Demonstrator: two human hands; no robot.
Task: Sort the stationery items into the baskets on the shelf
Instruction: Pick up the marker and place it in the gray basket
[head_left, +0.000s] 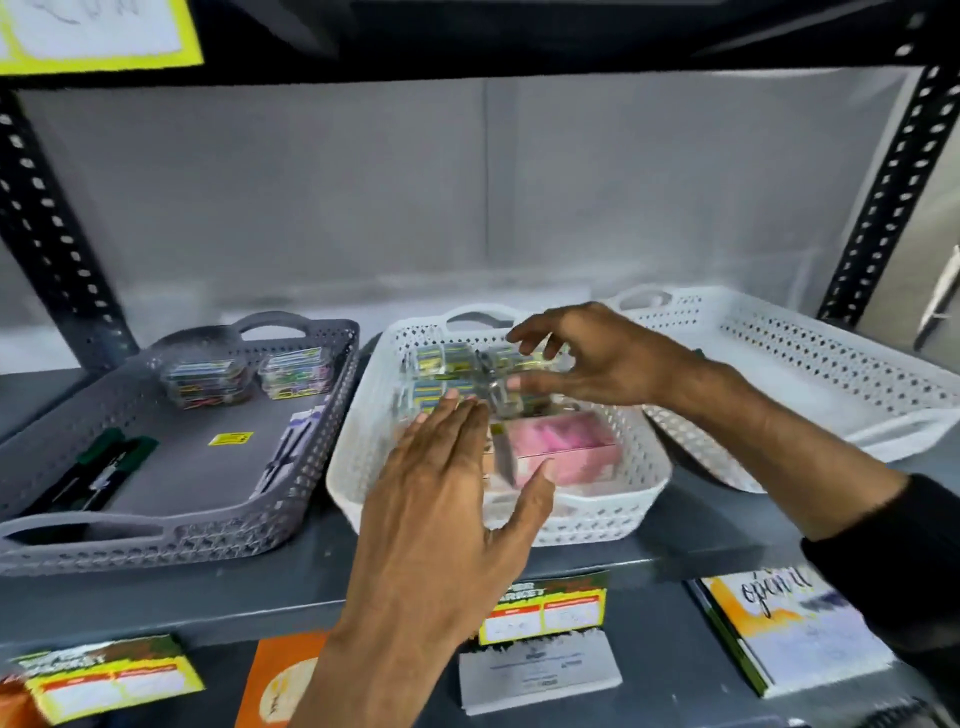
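Three baskets stand on the grey shelf: a grey basket (208, 478) on the left, a white basket (363, 431) in the middle and a second white basket (831, 364) on the right, which shows nothing inside. My right hand (597, 358) reaches over the back of the middle basket, thumb and fingers curled on a blurred clear box (496, 384) beside several similar yellow-labelled boxes (441, 358). My left hand (441, 509) hovers flat with fingers apart over the basket's front, beside a pink box (566, 447). The grey basket holds two clear boxes (205, 382) of coloured clips, pens (291, 441) and dark tools (98, 467).
Black perforated uprights (883, 197) frame the bay and an upper shelf (519, 36) hangs close overhead. Price labels (543, 608) line the shelf's front edge. Below lie notebooks (789, 634), an orange booklet (275, 680) and a white card (540, 670).
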